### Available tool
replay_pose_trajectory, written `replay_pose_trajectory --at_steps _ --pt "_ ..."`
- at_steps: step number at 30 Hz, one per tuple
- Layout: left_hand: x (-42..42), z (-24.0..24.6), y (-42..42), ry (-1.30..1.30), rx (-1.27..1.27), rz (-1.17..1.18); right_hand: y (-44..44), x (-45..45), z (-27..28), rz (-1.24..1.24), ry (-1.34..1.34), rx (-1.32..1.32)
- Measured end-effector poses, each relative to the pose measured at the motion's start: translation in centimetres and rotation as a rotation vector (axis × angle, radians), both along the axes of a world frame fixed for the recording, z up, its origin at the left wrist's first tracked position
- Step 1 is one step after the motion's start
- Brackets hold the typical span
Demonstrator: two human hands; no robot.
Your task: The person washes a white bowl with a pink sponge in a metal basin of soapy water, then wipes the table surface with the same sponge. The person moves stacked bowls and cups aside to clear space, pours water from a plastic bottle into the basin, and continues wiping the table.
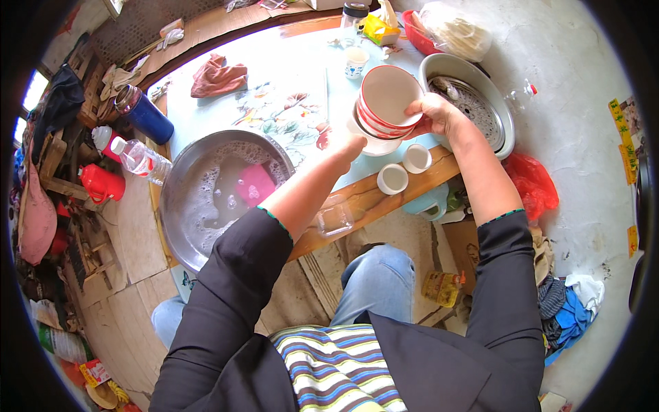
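A stack of red-and-white bowls [391,98] stands tilted over a white dish [382,148] on the table. My right hand [434,114] grips the top bowl at its right side, thumb inside the rim. Beside the dish, at the stack's lower left, is my left hand [350,149]; its fingers are partly hidden, so its hold cannot be told. Two small white cups [392,179] stand near the table's front edge. To the left, a metal basin [180,226] holds soapy water and a pink cloth or sponge [256,184].
A grey oval basin [507,129] with a perforated metal tray stands right of the bowls. A clear plastic container [335,216] lies at the wooden front edge [368,198]. Bottles and a blue flask [149,121] line the left side. A crumpled cloth [219,77] and paper cup [355,62] are farther back.
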State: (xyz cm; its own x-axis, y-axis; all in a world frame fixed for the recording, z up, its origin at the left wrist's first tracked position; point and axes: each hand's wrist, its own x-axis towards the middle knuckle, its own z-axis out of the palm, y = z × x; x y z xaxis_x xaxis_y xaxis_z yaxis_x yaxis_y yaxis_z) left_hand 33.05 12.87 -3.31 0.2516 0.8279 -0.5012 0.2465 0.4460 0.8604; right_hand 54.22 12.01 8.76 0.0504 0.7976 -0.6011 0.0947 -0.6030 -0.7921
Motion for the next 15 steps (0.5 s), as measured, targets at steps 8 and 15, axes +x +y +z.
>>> replay_pose_trajectory --at_steps 8,15 --pt "-1.8 4.6 -1.7 0.213 0.36 -0.023 -0.1 -0.9 -0.8 0.091 -0.057 0.056" --pt "-1.8 5.5 -3.2 -0.059 0.198 0.073 0.7 -1.4 -0.2 0.171 -0.148 -0.055"
